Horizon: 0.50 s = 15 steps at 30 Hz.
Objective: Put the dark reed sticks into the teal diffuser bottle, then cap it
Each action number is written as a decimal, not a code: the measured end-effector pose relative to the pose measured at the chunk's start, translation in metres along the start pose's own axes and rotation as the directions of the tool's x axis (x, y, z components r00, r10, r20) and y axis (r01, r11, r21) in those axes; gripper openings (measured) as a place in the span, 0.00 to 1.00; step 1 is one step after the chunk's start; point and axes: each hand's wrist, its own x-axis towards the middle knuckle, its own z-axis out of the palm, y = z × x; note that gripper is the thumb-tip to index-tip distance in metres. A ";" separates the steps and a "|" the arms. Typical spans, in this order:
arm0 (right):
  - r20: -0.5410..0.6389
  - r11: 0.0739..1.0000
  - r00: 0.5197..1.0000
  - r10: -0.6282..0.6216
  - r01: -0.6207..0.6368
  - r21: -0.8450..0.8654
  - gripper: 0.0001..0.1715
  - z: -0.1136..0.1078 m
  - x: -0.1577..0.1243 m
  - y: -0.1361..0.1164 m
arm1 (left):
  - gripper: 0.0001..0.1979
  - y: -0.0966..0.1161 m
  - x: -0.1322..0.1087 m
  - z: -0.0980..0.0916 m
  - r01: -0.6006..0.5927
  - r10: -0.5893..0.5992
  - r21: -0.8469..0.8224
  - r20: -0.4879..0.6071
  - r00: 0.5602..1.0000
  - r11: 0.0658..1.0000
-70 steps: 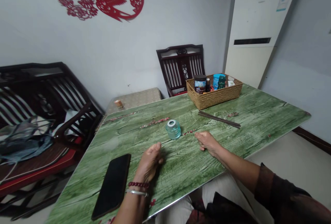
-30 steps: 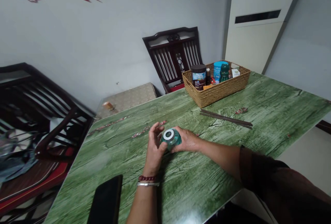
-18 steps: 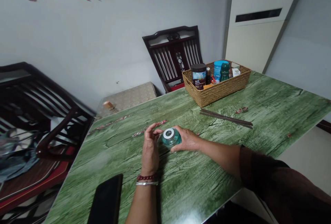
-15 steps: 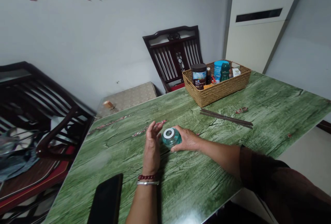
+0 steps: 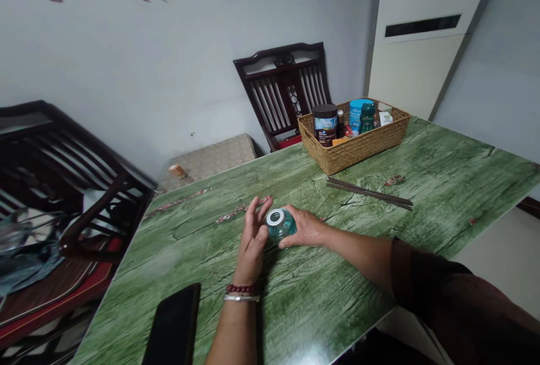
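Observation:
A small round glass diffuser bottle (image 5: 282,229) with blue-green liquid and a silver-white collar stands on the green table (image 5: 202,264). My right hand (image 5: 304,226) is wrapped round its right side, thumb in front and fingers behind. On the other side my left hand (image 5: 253,241) is open, its fingers raised and apart, with the thumb close to the bottle; whether it touches the glass I cannot tell. A bead bracelet and a silver bangle circle the left wrist. Beyond the right hand lie several thin dark reed sticks (image 5: 369,193), bunched together.
A woven basket (image 5: 358,154) of jars and bottles stands at the table's far side. A black phone (image 5: 172,325) lies at the near left. Dark wooden chairs (image 5: 287,89) stand behind and to the left. A cork-like stub (image 5: 177,171) rests on a low surface beyond the table.
My left hand has shifted slightly right, and its thumb has swung toward the bottle. The bottle and my right hand have stayed in place.

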 end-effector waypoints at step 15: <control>0.007 1.000 1.000 -0.007 0.007 -0.004 0.48 -0.001 0.000 0.000 | 0.38 0.003 0.000 -0.006 0.010 -0.012 0.092 0.021 1.000 0.996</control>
